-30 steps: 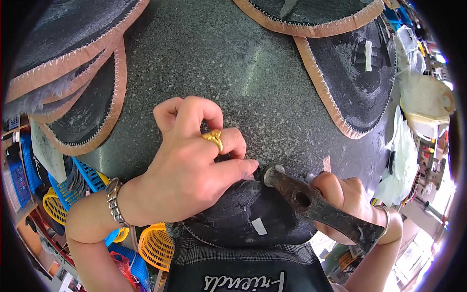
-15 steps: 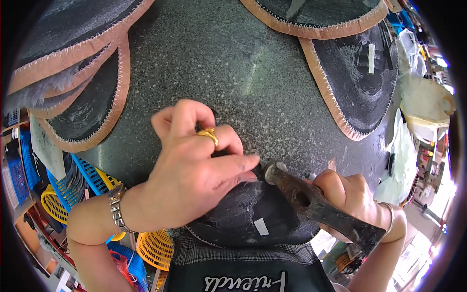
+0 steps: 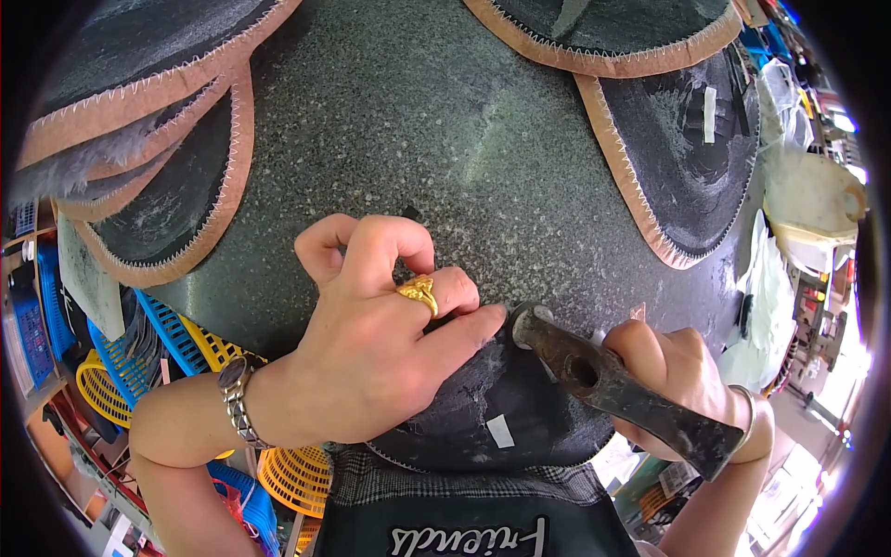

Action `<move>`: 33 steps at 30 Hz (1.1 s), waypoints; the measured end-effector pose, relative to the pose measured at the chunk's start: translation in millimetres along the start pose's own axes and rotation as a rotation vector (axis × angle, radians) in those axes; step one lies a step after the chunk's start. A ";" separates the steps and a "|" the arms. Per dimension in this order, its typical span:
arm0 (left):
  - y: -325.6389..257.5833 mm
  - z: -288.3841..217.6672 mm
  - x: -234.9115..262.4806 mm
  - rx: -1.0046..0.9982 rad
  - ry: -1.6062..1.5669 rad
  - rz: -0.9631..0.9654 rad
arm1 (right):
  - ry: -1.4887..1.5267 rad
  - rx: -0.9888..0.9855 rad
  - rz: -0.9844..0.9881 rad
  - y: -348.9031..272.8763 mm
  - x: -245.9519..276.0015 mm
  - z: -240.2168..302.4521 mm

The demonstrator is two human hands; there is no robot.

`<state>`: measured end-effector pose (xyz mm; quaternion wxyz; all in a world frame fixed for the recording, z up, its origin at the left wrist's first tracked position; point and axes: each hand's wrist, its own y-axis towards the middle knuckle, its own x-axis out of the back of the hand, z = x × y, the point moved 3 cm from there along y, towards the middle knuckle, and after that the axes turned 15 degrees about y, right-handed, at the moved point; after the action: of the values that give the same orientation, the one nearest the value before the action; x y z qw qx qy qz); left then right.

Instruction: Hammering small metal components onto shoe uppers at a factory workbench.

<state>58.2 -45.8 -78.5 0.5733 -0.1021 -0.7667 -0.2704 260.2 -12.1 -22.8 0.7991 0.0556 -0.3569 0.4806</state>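
A black piece of material (image 3: 543, 418) with a stitched rim and a small white label lies at the near edge of the dark speckled work surface. My left hand (image 3: 376, 348), wearing a ring and a watch, bends over its far edge with curled fingers. The index fingertip presses at that edge; the thumb is hidden beneath the hand. My right hand (image 3: 670, 376) is closed around a hammer (image 3: 608, 379), its handle mostly hidden. The hammer's round face rests close to the left index fingertip, at the same edge.
Black pieces with tan, zigzag-stitched borders lie at the far left (image 3: 209, 176) and far right (image 3: 668, 167) of the speckled surface (image 3: 390, 121). A cream container (image 3: 812, 204) stands at the right. Blue and yellow baskets (image 3: 297, 478) sit below the surface on the left.
My left hand has shifted slightly right and nearer, and its thumb has gone out of sight. The hammer has moved a little to the right.
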 end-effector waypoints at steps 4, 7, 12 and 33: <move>-3.0 -1.9 0.8 -0.016 0.036 -0.024 | -0.014 -0.027 0.010 -0.4 -3.4 -2.6; 0.8 -7.0 6.7 -0.073 0.103 -0.032 | -0.077 -0.019 -0.079 1.3 -0.5 3.9; 0.2 -8.3 8.8 -0.062 0.095 0.028 | -0.262 0.083 0.024 10.6 -3.8 4.9; -8.1 -11.0 4.0 0.019 0.095 -0.036 | -0.254 0.034 0.034 17.9 2.0 3.7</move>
<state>62.1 -59.0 -75.0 0.6052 -0.0697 -0.7427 -0.2781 244.4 -2.7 -23.4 0.7383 0.1234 -0.4478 0.4890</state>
